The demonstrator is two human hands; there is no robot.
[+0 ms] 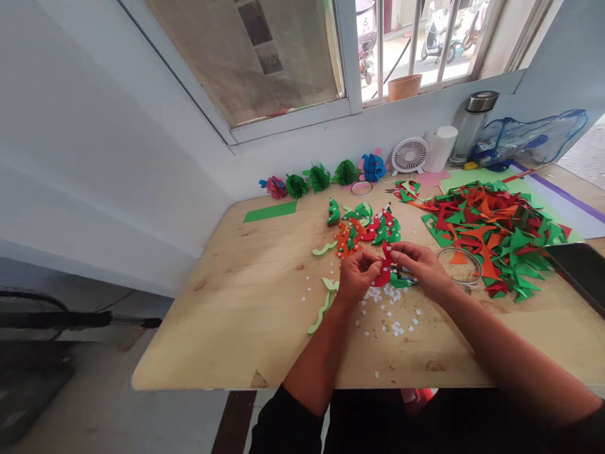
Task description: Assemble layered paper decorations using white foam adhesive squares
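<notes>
Between my two hands is a red paper cutout (384, 275) with small white squares on it. My left hand (358, 275) pinches its left side, and my right hand (422, 267) has its fingers closed at the upper right part. Just below, many small white squares (396, 328) lie scattered on the wooden table (227, 321). A green paper piece (401, 281) lies partly hidden under my right hand. Beyond my hands sit orange cutouts (348, 237) and green-and-red cutouts (387, 228) dotted with white. Light green wavy strips (322, 310) lie beside my left forearm.
Right of my hands are a tape roll (460, 266), a heap of paper scraps (496, 221) and a phone (579, 271). Along the wall stand folded green paper shapes (318, 178), a blue paper figure (373, 167), a small fan (409, 156) and a glass bottle (472, 129).
</notes>
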